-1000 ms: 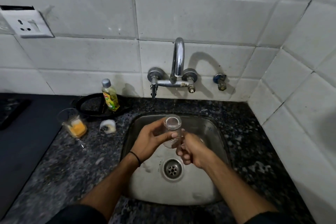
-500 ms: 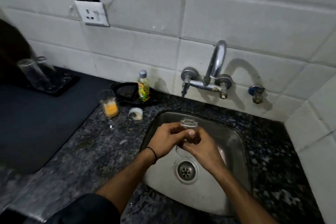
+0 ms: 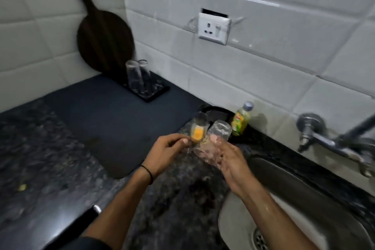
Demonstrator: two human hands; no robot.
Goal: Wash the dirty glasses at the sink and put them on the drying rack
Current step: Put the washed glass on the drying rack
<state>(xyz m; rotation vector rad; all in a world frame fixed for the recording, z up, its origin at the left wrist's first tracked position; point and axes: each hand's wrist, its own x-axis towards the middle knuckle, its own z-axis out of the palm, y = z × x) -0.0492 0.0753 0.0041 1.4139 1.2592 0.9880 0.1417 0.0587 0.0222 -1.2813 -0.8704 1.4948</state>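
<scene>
My right hand (image 3: 229,160) grips a wet clear glass (image 3: 220,131), tilted with its mouth facing away, above the granite counter just left of the sink (image 3: 300,193). Next to it, my left hand (image 3: 166,151) has curled fingers and pinches the glass's lower left edge. Right behind the hands a second glass (image 3: 197,134) with orange liquid in it stands on the counter. At the back, the black drying rack tray (image 3: 157,95) holds two upturned clear glasses (image 3: 135,76).
A dark mat (image 3: 101,124) covers the counter between the hands and the rack. A dark wooden board (image 3: 103,40) leans on the tiled wall. A dish soap bottle (image 3: 241,121) stands by a black dish (image 3: 219,112). The tap (image 3: 328,142) is at the right.
The view has swung left. Both hands have carried the glass out of the sink basin and leftward over the counter, near the juice glass.
</scene>
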